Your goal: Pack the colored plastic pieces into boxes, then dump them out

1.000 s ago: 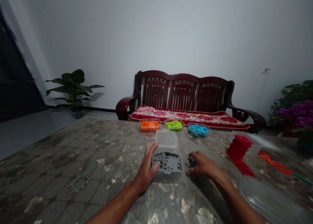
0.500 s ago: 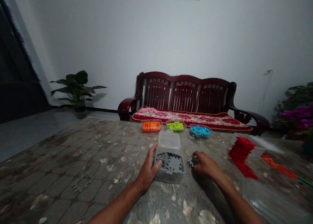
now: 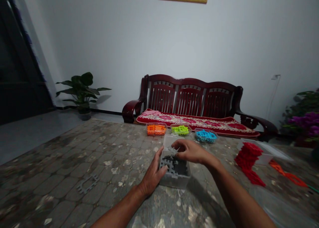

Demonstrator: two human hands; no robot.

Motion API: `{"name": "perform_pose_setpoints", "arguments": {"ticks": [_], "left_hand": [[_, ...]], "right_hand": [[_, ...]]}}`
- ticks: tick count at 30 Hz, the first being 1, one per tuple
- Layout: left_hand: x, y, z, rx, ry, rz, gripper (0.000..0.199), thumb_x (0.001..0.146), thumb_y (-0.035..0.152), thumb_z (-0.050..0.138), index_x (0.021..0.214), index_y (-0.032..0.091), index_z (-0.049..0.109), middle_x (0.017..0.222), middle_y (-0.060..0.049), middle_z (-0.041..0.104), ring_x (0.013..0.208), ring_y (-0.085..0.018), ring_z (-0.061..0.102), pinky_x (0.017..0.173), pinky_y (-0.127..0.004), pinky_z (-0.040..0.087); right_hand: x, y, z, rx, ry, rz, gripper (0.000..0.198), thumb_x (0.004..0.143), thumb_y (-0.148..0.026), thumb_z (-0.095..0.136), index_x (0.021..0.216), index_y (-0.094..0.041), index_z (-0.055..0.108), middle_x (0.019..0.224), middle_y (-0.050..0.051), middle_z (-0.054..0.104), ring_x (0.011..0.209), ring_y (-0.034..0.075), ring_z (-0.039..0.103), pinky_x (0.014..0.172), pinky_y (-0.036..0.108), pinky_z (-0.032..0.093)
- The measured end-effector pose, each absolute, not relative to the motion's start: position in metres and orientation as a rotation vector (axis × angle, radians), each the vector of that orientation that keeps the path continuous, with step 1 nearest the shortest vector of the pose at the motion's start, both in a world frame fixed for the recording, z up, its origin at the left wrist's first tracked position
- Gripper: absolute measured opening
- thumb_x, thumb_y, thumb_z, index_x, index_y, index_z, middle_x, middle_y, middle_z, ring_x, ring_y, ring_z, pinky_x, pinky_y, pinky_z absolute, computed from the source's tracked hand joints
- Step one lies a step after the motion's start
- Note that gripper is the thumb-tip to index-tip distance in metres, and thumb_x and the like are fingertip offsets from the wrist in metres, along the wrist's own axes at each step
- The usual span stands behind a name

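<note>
A clear plastic box [image 3: 175, 181] with its lid [image 3: 170, 140] raised at the back holds grey interlocking building blocks [image 3: 171, 165]. My left hand [image 3: 155, 175] grips the box's left wall, with the thumb over the front-left rim. Above the back of the box, my right hand [image 3: 190, 151] has its fingers bent downward, pinching a grey building block [image 3: 173, 150]; the fingers partly hide it. Off to the left, a grey ring of joined blocks [image 3: 87, 184] lies on the patterned tablecloth [image 3: 119, 194].
Beyond the box stand tubs of orange [image 3: 156, 129], lime green [image 3: 180, 130] and blue blocks [image 3: 205, 136]. To the right are a red joined-block structure [image 3: 249, 160], a white container [image 3: 265, 156], an orange block chain [image 3: 289, 175] and a transparent lid [image 3: 281, 204]. Behind is a wooden bench [image 3: 191, 95].
My right hand has moved left from beside the box, bringing the grey block over its back part. My left hand stays on the box. The view has tilted up slightly.
</note>
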State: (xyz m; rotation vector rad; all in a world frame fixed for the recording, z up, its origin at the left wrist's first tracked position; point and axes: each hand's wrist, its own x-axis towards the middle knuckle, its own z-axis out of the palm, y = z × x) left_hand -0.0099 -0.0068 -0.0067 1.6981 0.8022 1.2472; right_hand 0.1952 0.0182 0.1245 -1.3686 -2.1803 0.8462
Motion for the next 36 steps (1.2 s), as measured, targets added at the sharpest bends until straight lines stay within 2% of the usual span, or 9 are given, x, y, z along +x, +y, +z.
{"name": "perform_pose_setpoints", "arguments": {"ticks": [8,13,16,19,25,28,31,34,36], "left_hand": [[-0.009,-0.006,-0.01,1.697,0.791,1.264,0.077,0.093,0.05,0.055,0.157,0.019,0.024,0.162,-0.015,0.032,0.152,-0.033,0.026,0.125,-0.053,0.016],[-0.008,-0.007,-0.007,1.664,0.738,1.281,0.078,0.093,0.052,0.055,0.157,0.019,0.023,0.162,-0.015,0.032,0.151,-0.033,0.029,0.125,-0.053,0.019],[-0.007,-0.007,-0.006,1.638,0.707,1.26,0.08,0.093,0.054,0.055,0.156,0.018,0.022,0.163,-0.017,0.031,0.151,-0.033,0.029,0.125,-0.052,0.02],[-0.007,-0.007,-0.005,1.623,0.692,1.238,0.081,0.092,0.055,0.055,0.156,0.018,0.021,0.162,-0.017,0.032,0.15,-0.033,0.029,0.125,-0.052,0.019],[-0.008,-0.006,-0.004,1.63,0.754,1.248,0.075,0.091,0.051,0.056,0.153,0.019,0.03,0.16,-0.014,0.037,0.15,-0.034,0.03,0.125,-0.052,0.018],[-0.008,-0.006,-0.005,1.63,0.758,1.241,0.076,0.09,0.051,0.056,0.153,0.019,0.029,0.161,-0.014,0.034,0.151,-0.034,0.027,0.125,-0.053,0.016],[-0.008,-0.005,-0.006,1.612,0.751,1.219,0.076,0.09,0.05,0.056,0.154,0.019,0.028,0.161,-0.014,0.034,0.15,-0.034,0.027,0.125,-0.054,0.015],[-0.007,-0.005,-0.006,1.583,0.726,1.227,0.078,0.09,0.048,0.057,0.154,0.02,0.025,0.161,-0.014,0.034,0.15,-0.034,0.028,0.125,-0.052,0.017],[-0.006,-0.005,-0.006,1.575,0.711,1.234,0.078,0.09,0.048,0.058,0.154,0.019,0.024,0.161,-0.015,0.034,0.15,-0.033,0.029,0.125,-0.051,0.018]], "right_hand": [[0.189,0.027,0.119,-1.387,-2.306,0.592,0.037,0.07,-0.017,0.062,0.102,-0.023,0.079,0.103,0.004,0.079,0.096,0.023,0.07,0.088,0.034,0.052],[0.205,0.028,0.101,-1.386,-1.975,0.503,0.035,0.076,-0.026,0.059,0.106,-0.02,0.076,0.112,0.01,0.076,0.1,0.025,0.069,0.094,0.041,0.052],[0.218,0.027,0.081,-1.426,-1.611,0.557,0.049,0.08,-0.039,0.059,0.121,-0.015,0.068,0.121,0.015,0.071,0.104,0.027,0.068,0.094,0.044,0.053],[0.222,0.021,0.06,-1.435,-1.427,0.696,0.071,0.074,-0.049,0.067,0.136,-0.016,0.056,0.132,0.018,0.065,0.116,0.031,0.064,0.097,0.048,0.052],[0.207,0.014,0.04,-1.407,-1.428,0.777,0.081,0.073,-0.049,0.071,0.144,-0.019,0.046,0.146,0.018,0.054,0.124,0.032,0.059,0.099,0.046,0.052],[0.207,0.016,0.037,-1.454,-1.469,0.762,0.076,0.074,-0.044,0.07,0.144,-0.021,0.047,0.146,0.016,0.054,0.121,0.03,0.061,0.096,0.043,0.054],[0.21,0.013,0.041,-1.456,-1.48,0.592,0.066,0.079,-0.043,0.065,0.14,-0.02,0.054,0.142,0.015,0.057,0.121,0.031,0.059,0.096,0.045,0.052],[0.209,0.006,0.056,-1.37,-1.666,0.358,0.043,0.082,-0.04,0.065,0.122,-0.023,0.069,0.126,0.01,0.068,0.12,0.03,0.058,0.104,0.048,0.044],[0.203,0.001,0.069,-1.291,-1.855,0.267,0.033,0.084,-0.036,0.067,0.115,-0.026,0.074,0.118,0.007,0.072,0.117,0.028,0.059,0.105,0.047,0.041]]}}
